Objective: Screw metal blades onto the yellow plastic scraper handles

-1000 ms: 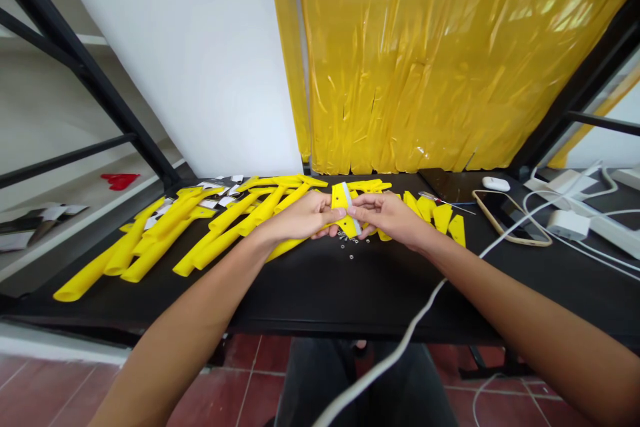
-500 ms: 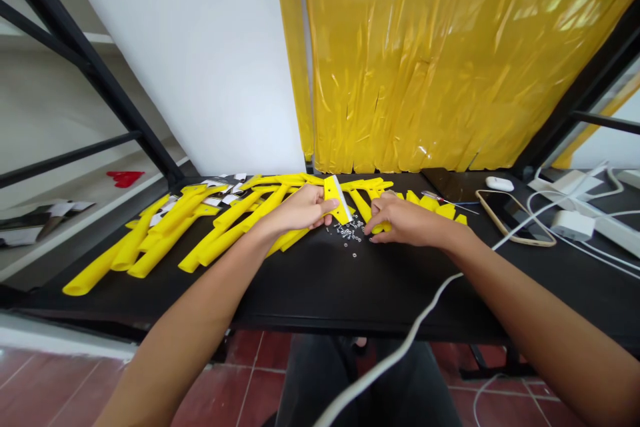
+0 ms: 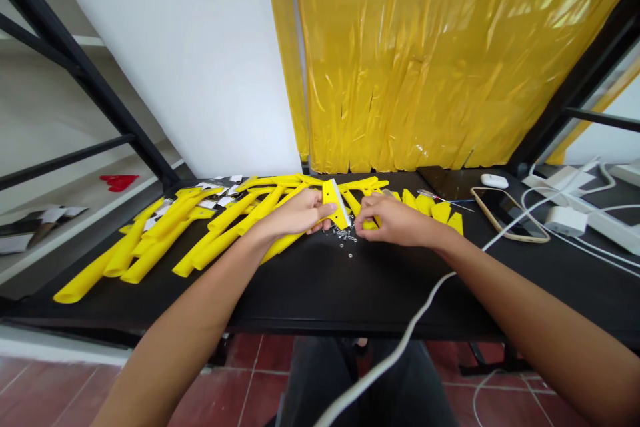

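Note:
Between its thumb and fingers, my left hand (image 3: 297,213) holds a yellow scraper (image 3: 330,197) with a pale straight blade strip along its right edge and small dark holes in its flat face. My right hand (image 3: 395,217) is just to the right of the blade, fingertips pinched together; whatever is between them is too small to make out. Below the blade, a pile of small screws and nuts (image 3: 345,233) lies on the black table (image 3: 320,293). More yellow pieces lie behind and beneath both hands.
Several yellow tube handles (image 3: 160,240) lie at the left. Yellow flat pieces (image 3: 440,211) and a screwdriver (image 3: 445,200) are at the right, near a phone (image 3: 507,213), a charger (image 3: 565,220) and white cables. A white cable (image 3: 415,327) hangs across the front. Yellow plastic curtain (image 3: 400,80) hangs behind.
My right hand has moved a little left, nearer the blade, its fingertips now pinched above the right side of the pile. My left hand keeps its hold on the scraper. The view has shifted slightly.

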Available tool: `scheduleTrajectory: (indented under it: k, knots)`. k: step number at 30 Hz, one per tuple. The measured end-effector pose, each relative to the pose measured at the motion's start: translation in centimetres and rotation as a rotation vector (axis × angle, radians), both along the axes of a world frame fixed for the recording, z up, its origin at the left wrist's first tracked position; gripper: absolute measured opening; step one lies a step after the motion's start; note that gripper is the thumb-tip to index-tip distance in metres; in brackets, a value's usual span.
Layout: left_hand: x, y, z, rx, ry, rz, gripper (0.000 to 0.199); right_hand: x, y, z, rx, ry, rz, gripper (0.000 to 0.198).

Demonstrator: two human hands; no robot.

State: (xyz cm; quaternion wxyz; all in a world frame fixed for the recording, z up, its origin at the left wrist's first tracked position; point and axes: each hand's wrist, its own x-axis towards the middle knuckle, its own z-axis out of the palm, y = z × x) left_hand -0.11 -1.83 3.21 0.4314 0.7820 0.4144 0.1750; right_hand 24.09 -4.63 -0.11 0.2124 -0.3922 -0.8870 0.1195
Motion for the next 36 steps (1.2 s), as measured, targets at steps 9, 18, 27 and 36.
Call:
scheduleTrajectory:
  k: [9,18,27,36]
  knots:
    - [1.3,-1.0,-0.4,0.021,-0.076,0.065,0.025,-2.1,-0.4,-0.5,0.055,0.348,-0.208,0.012]
    - [1.5,-1.2,-0.4,0.080,-0.054,0.092,0.032,-3.2,-0.8,-0.9,0.224,0.305,-0.249,0.015]
    - [1.6,-1.1,-1.0,0.070,-0.081,0.096,0.034,-3.5,-1.1,-0.9,0.199,0.292,-0.294,0.016]
    - [1.5,-0.9,-1.0,0.028,-0.146,0.061,0.030,-3.2,-0.3,-1.5,0.080,0.490,-0.333,0.017]
